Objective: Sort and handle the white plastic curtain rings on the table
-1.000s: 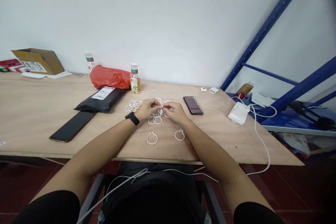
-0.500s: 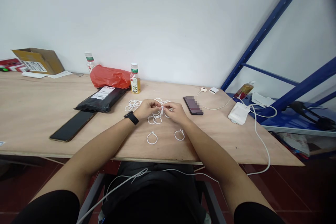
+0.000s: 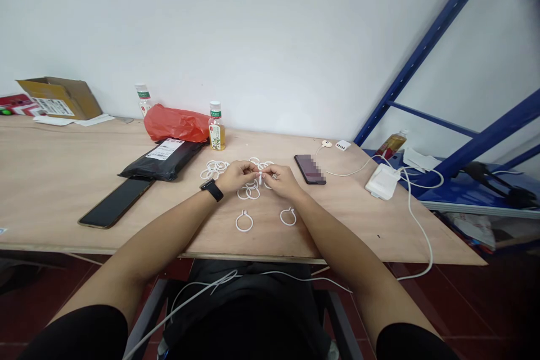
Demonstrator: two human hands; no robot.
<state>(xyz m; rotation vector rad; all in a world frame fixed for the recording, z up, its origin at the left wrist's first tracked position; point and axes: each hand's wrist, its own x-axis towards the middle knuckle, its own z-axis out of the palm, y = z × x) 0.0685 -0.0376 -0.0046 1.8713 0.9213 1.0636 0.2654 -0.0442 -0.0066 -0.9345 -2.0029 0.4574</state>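
I noted the left hand (image 3: 237, 176) and right hand (image 3: 282, 181) pinching a small white piece (image 3: 260, 179). Two thin white rings (image 3: 244, 231) lay nearer.

A plain, pale wall (image 3: 270, 39) fills the upper view in soft, fairly even light, with a long light-wood table (image 3: 42, 180) set along it. At the right stands a blue metal rack (image 3: 441, 28) (its beams slanting in the wide view) with a blue shelf (image 3: 447, 196). Below, dark red floor (image 3: 459, 304), apparently tiled though dim, surrounds a chair's dark armrest (image 3: 343, 323).
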